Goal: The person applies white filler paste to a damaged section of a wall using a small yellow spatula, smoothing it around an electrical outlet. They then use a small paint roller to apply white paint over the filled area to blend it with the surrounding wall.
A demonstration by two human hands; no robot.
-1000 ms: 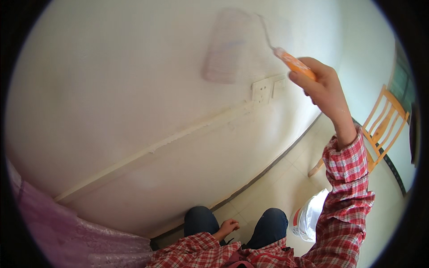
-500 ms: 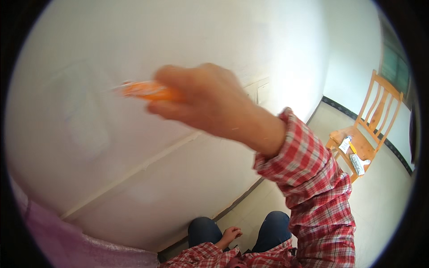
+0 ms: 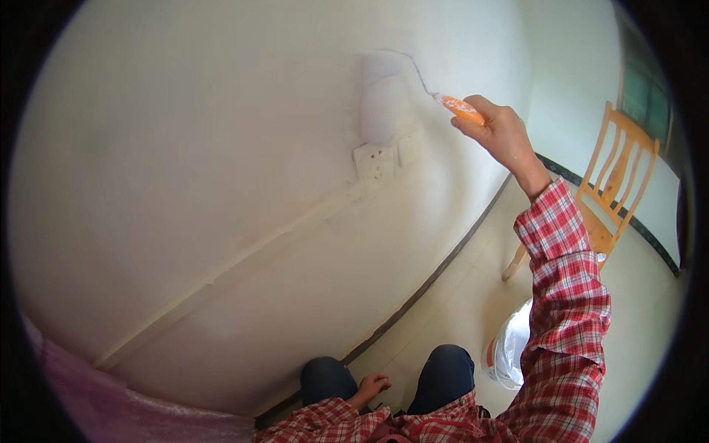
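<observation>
My right hand [image 3: 504, 134] is wrapped round the orange handle of a paint roller [image 3: 382, 109], reaching out to the upper right. Thin bent wire links the handle to the pale roller sleeve, which is upright against the white wall [image 3: 221, 162]. The sleeve's lower end is just above a white wall socket [image 3: 375, 164]. Down by my left knee, my left hand [image 3: 372, 387] rests with its fingers curled in, and nothing shows in it.
A second pale plate [image 3: 408, 148] sits beside the socket. Raised trunking [image 3: 244, 264] slants along the wall. A wooden chair [image 3: 617, 181] and a white bucket [image 3: 506, 351], partly behind my right sleeve, stand on the right. Purple cloth [image 3: 111, 402] covers something at lower left.
My right hand has swung right and farther away with the roller. The roller sleeve now shows above the socket, and the bucket has come into view. My left hand stays by my knee.
</observation>
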